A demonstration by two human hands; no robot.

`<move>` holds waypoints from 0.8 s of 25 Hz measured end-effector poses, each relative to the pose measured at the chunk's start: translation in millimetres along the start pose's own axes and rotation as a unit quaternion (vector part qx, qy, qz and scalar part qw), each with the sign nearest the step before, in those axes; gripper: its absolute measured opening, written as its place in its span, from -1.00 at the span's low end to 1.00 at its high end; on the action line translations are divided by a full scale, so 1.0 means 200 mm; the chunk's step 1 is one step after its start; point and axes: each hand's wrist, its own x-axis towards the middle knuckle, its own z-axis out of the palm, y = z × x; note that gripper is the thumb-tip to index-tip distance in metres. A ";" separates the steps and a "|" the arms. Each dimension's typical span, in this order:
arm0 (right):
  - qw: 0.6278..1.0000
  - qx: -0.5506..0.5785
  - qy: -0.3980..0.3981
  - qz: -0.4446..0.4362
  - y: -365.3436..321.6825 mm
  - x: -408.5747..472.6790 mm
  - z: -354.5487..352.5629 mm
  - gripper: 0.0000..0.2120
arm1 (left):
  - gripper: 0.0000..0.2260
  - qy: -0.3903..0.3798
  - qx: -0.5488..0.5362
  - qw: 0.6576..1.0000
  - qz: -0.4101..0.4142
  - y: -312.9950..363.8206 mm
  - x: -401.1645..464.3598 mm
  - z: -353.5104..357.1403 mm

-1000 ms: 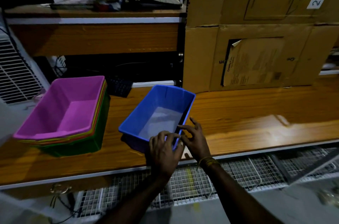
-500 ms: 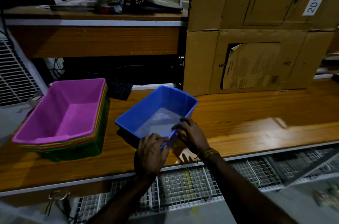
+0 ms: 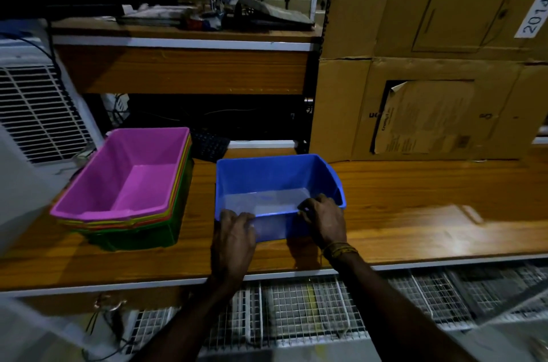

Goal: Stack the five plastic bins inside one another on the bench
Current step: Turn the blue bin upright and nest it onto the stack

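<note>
On bench (image 3: 415,198), both hands grip blue bin (image 3: 267,175) rim.

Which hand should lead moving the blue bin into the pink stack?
Probably left. Both hands grip the blue bin's near rim, but the left hand is on the side nearer the pink stack; the right hand supports.

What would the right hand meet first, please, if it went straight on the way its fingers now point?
Probably the blue bin's far wall: the right hand grips the near rim with fingers pointing away over the bin's inside. Beyond it stand the cardboard boxes; depth is unclear.
</note>
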 end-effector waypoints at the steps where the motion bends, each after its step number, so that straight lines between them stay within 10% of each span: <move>1: 1.000 0.000 -0.004 -0.008 -0.03 -0.01 0.01 -0.83 | -0.73 -0.036 -0.022 0.999 -0.005 0.05 -0.02 0.03; 13: 0.997 0.078 -0.004 -0.016 -0.04 -0.20 -0.07 -0.81 | -0.57 -0.088 0.040 0.994 -0.040 0.14 0.06 0.17; 20: 0.997 0.045 0.036 -0.049 -0.04 -0.22 -0.12 -0.77 | -0.89 -0.114 -0.073 0.991 0.019 0.14 0.02 0.15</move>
